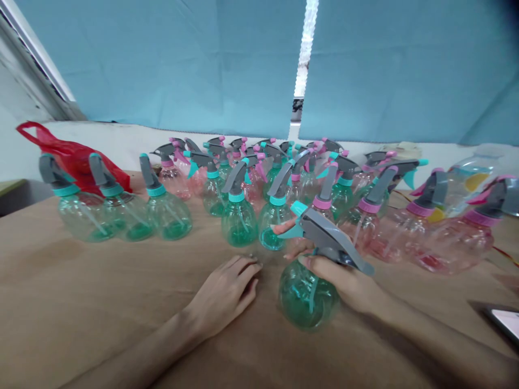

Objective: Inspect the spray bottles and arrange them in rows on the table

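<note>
My right hand (344, 278) is wrapped around the neck of a green spray bottle (302, 302) with a grey head and teal nozzle and trigger. One finger lies at the trigger, and the nozzle points to the left. A thin tube shows inside the clear round body. My left hand (231, 289) rests palm down on the brown table (194, 346), fingers loosely stretched and nothing held. Just beyond it stand two upright green spray bottles, a left one (239, 224) and a right one (272, 229).
Several green bottles (168, 216) stand on the left, with a red plastic bag (87, 162) behind them. Pink spray bottles (450, 243) line the right side, near a large clear container (478, 173). More bottles crowd the back. A phone (506, 321) lies at the right edge.
</note>
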Action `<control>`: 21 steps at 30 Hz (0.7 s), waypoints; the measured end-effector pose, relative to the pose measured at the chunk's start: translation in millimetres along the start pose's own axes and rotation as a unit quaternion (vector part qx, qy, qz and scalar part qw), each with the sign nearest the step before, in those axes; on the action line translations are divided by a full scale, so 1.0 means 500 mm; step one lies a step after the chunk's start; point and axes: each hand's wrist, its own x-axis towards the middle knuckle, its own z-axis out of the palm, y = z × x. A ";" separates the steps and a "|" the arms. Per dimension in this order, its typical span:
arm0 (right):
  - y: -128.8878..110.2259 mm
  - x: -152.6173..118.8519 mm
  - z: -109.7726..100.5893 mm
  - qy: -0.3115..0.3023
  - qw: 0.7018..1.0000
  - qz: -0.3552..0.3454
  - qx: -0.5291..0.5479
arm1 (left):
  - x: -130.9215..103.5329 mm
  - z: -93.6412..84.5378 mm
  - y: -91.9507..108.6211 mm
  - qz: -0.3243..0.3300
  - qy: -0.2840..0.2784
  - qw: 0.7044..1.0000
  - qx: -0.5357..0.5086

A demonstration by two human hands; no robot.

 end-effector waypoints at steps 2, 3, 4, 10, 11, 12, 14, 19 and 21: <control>0.000 -0.001 -0.001 -0.002 1.000 0.002 -0.002 | 0.000 0.001 0.000 -0.002 -0.002 1.000 0.001; 0.001 -0.002 -0.002 -0.005 1.000 0.005 -0.002 | 0.000 0.001 0.000 -0.003 -0.002 1.000 0.002; 0.001 -0.002 -0.002 -0.005 1.000 0.008 -0.001 | 0.000 0.001 0.000 -0.004 -0.002 1.000 0.004; 0.014 -0.005 -0.006 -0.010 0.999 0.039 0.028 | 0.000 0.003 -0.001 0.001 -0.004 1.000 0.020; 0.015 -0.006 -0.006 -0.008 0.998 0.047 0.035 | -0.001 0.004 -0.002 0.002 -0.004 1.000 0.021; 0.015 -0.007 -0.006 -0.004 0.998 0.053 0.043 | -0.001 0.004 -0.002 0.002 -0.004 1.000 0.023; 0.013 -0.008 -0.005 0.008 0.997 0.057 0.051 | -0.001 0.004 -0.002 0.003 -0.005 1.000 0.027; 0.009 -0.014 -0.006 0.021 0.998 0.053 0.036 | 0.000 0.003 -0.002 0.003 -0.006 1.000 0.029; 0.011 -0.013 -0.007 0.015 0.999 0.040 0.028 | 0.000 0.003 -0.003 0.005 -0.005 1.000 0.029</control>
